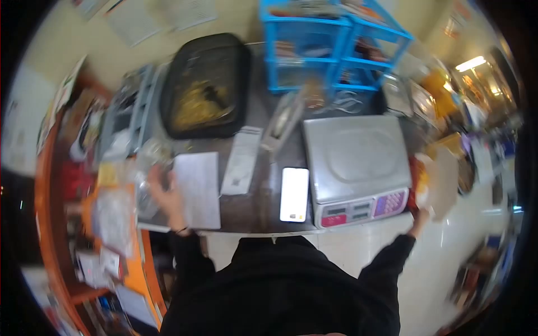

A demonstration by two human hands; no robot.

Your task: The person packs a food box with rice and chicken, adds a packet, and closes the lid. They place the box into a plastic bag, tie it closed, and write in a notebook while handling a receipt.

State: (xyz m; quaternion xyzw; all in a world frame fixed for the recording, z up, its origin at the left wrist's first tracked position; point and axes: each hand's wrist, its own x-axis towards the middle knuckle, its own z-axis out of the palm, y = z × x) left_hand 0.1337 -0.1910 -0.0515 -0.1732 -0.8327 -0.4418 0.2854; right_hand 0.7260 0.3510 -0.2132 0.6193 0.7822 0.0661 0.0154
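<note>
My left hand (167,197) is over the left end of the table, beside a sheet of white paper (197,190). Its fingers are spread and look to hold nothing, though motion blurs them. Clear plastic packaging (147,196) lies right by it. Past the right side of the table, my right hand (421,216) grips the lower edge of an open cardboard box (444,185), beige with red and yellow parts. Most of that hand's fingers are hidden by the box. A weighing scale (358,157) is just left of it.
A phone with a lit white screen (294,194) lies left of the scale. Behind are a printed slip (241,161), a black tray (241,73) with yellowish bits, and blue drawers (305,22). An orange shelf (47,224) borders the left; tiled floor (336,252) shows in front.
</note>
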